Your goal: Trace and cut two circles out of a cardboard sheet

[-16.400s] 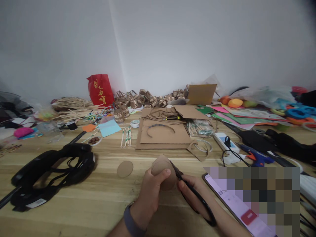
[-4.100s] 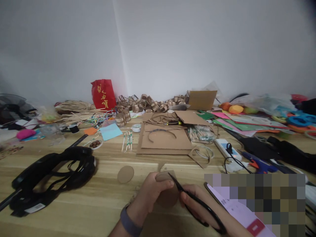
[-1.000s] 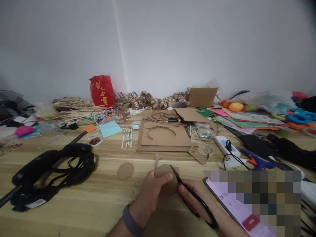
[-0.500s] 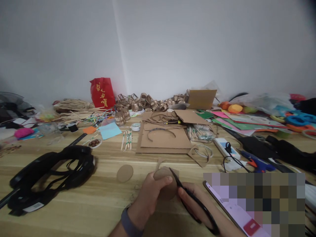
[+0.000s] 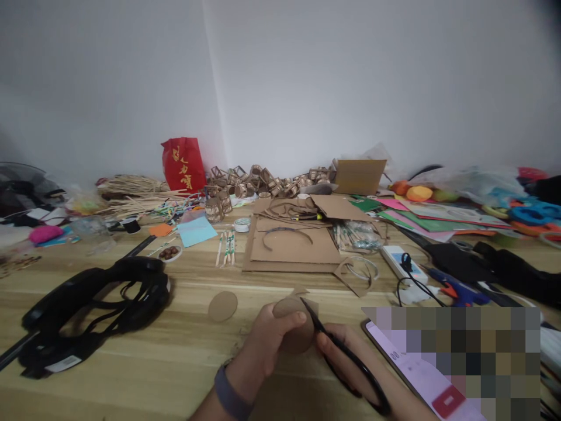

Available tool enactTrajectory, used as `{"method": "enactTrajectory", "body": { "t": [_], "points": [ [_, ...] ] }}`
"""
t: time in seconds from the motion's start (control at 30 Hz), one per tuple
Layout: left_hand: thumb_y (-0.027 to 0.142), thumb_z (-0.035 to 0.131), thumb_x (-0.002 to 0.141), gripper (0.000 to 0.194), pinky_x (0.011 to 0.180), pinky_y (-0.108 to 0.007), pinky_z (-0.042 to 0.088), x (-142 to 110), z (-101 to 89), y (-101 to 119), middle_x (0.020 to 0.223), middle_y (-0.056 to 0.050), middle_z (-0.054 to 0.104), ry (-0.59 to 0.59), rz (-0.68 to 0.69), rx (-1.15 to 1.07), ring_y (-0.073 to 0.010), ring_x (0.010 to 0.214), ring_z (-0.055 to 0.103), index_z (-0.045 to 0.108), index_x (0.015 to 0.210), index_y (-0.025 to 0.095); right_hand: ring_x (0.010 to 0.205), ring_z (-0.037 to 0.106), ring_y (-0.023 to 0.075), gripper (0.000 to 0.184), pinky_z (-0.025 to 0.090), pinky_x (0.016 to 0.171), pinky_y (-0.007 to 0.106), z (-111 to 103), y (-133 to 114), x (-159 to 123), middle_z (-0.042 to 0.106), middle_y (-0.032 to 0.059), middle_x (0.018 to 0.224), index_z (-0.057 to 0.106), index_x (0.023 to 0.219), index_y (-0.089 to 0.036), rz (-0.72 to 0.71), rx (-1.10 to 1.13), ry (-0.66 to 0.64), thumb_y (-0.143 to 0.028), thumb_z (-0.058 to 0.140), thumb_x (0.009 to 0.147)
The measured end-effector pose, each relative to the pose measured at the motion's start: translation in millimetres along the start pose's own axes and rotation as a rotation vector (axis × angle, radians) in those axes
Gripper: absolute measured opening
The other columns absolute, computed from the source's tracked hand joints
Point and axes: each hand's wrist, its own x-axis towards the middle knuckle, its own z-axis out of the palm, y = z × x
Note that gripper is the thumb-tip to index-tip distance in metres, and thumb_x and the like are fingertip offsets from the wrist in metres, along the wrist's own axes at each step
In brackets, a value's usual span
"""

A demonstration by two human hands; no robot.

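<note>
My left hand [image 5: 272, 334] is closed on a round cardboard disc [image 5: 294, 341], its thumb lying across the upper face. Black-handled scissors [image 5: 346, 354] are in my right hand [image 5: 339, 345], with the fingers in and around the handles. Their blades point up and left and meet the right edge of the disc. A cut-off bit of cardboard [image 5: 302, 294] shows just behind the disc. To the left, a second cardboard disc [image 5: 222, 306] lies flat on the wooden table [image 5: 184, 351].
Stacked cardboard sheets [image 5: 293, 257] lie ahead. A black strapped device [image 5: 96, 310] is at left. On the right are a phone [image 5: 403, 362], a blue glue gun [image 5: 460, 292] and a white power strip [image 5: 401, 263]. A red bag [image 5: 183, 166] stands at the back.
A thin cardboard strip that stood up behind the disc has dropped or turned out of sight. Both hands keep nearly the same place, the scissors still at the disc's edge.
</note>
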Motion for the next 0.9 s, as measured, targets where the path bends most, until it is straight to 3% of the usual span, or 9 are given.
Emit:
{"method": "enactTrajectory", "body": {
  "t": [0.13, 0.33, 0.5, 0.9],
  "points": [
    [0.038, 0.088, 0.059, 0.046, 0.093, -0.042, 0.052, -1.1, 1.9, 3.1, 0.098, -0.007, 0.081, 0.023, -0.009, -0.02, -0.0331, 0.101, 0.07, 0.08, 0.1, 0.018, 0.054, 0.034, 0.0136, 0.073, 0.028, 0.047, 0.028, 0.0, 6.2, 3.0, 0.04, -0.0033, 0.06, 0.046, 0.067, -0.024, -0.074, -0.031, -0.01, -0.093, 0.035, 0.088],
    [0.04, 0.088, 0.057, 0.051, 0.088, -0.039, 0.052, -0.2, 2.2, 1.8, 0.094, -0.007, 0.079, 0.067, -0.032, 0.023, -0.0311, 0.097, 0.069, 0.077, 0.101, 0.016, 0.046, 0.031, 0.0115, 0.075, 0.022, 0.04, 0.027, 0.7, 8.5, 3.5, 0.041, -0.0058, 0.054, 0.051, 0.074, -0.023, -0.093, 0.028, -0.045, -0.094, 0.033, 0.087],
    [0.038, 0.087, 0.058, 0.053, 0.089, -0.038, 0.052, -0.9, 2.8, 5.0, 0.098, -0.007, 0.08, -0.011, -0.003, 0.002, -0.0295, 0.095, 0.069, 0.078, 0.105, 0.016, 0.045, 0.031, 0.0113, 0.073, 0.022, 0.039, 0.027, 0.5, 7.1, 2.7, 0.04, -0.0063, 0.054, 0.05, 0.075, -0.024, -0.063, 0.044, -0.066, -0.094, 0.035, 0.086],
    [0.039, 0.088, 0.063, 0.047, 0.09, -0.038, 0.051, 2.0, -2.3, -4.7, 0.095, -0.007, 0.078, -0.031, 0.012, -0.01, -0.0295, 0.096, 0.069, 0.079, 0.104, 0.018, 0.043, 0.033, 0.0123, 0.072, 0.023, 0.038, 0.028, 2.4, 3.4, -1.4, 0.041, -0.0053, 0.05, 0.045, 0.066, -0.025, -0.037, 0.0, 0.003, -0.093, 0.033, 0.088]
  ]
}}
